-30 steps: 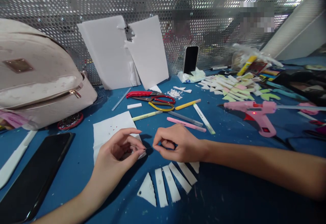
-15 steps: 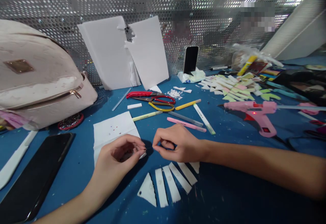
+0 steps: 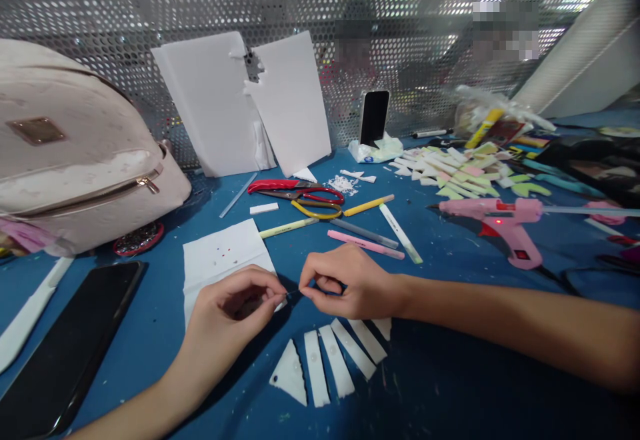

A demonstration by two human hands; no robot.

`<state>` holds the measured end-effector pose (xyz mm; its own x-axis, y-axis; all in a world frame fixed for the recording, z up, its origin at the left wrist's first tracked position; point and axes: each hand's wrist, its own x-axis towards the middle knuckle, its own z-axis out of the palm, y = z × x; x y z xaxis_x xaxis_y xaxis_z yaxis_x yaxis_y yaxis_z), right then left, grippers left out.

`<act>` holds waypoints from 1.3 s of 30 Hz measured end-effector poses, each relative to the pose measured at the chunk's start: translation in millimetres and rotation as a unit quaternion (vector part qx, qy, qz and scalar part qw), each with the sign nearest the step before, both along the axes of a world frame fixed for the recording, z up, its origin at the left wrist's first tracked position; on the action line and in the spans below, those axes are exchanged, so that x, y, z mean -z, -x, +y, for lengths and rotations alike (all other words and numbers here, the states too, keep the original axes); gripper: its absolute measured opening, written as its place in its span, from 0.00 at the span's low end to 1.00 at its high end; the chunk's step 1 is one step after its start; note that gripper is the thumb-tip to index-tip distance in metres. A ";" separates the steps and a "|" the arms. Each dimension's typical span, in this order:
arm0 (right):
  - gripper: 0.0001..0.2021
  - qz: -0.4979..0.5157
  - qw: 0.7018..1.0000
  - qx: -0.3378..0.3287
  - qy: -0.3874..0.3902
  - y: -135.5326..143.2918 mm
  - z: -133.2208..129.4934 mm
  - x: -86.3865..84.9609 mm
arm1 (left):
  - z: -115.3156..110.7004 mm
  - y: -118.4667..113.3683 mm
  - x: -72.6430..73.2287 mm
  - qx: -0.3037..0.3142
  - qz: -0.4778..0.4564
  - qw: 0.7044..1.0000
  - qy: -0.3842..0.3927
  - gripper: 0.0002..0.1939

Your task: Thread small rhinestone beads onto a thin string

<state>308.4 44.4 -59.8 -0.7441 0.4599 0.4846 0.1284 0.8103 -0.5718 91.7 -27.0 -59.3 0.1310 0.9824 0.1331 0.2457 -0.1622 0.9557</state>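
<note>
My left hand (image 3: 235, 313) is closed in a pinch, thumb and forefinger meeting at the tips. Facing it, my right hand (image 3: 347, 283) also pinches. A thin strand (image 3: 293, 292) runs across the small gap between the two sets of fingertips; whether it is thread or glue I cannot tell. Below the hands lies a fish-like row of white pieces: a triangular head piece (image 3: 290, 375) with a dark eye, then several strips (image 3: 316, 370), some with clear dots on them. Partly behind my left hand is a white paper sheet (image 3: 227, 247) with a few tiny dark and red specks.
A pink glue gun (image 3: 495, 217) with a lit red light lies at right. Red-handled scissors (image 3: 300, 191) and several markers (image 3: 367, 245) lie beyond the hands. A dark phone (image 3: 75, 340) and pale backpack (image 3: 85, 153) are at left. Cut scraps (image 3: 450, 170) are piled at back right.
My left fingertips have shifted very slightly, and the strand between the hands shows a little more clearly. My right hand and the white pieces stay in place.
</note>
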 end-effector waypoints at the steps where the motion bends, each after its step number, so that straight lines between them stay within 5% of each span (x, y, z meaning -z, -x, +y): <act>1: 0.01 0.001 1.000 0.000 0.000 -0.2 0.0 0.0 | -0.1 0.0 -0.2 -0.001 0.001 1.000 0.001 0.04; 39: 0.01 -0.008 1.000 0.012 0.005 -0.1 0.7 0.0 | 0.5 -0.1 0.6 -0.012 -0.003 0.999 0.032 0.01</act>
<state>308.5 45.1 -59.8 -0.7408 0.4818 0.4680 0.1566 0.8015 -0.5772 91.9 -26.5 -60.0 0.1060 0.9919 0.0703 0.2428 -0.0943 0.9655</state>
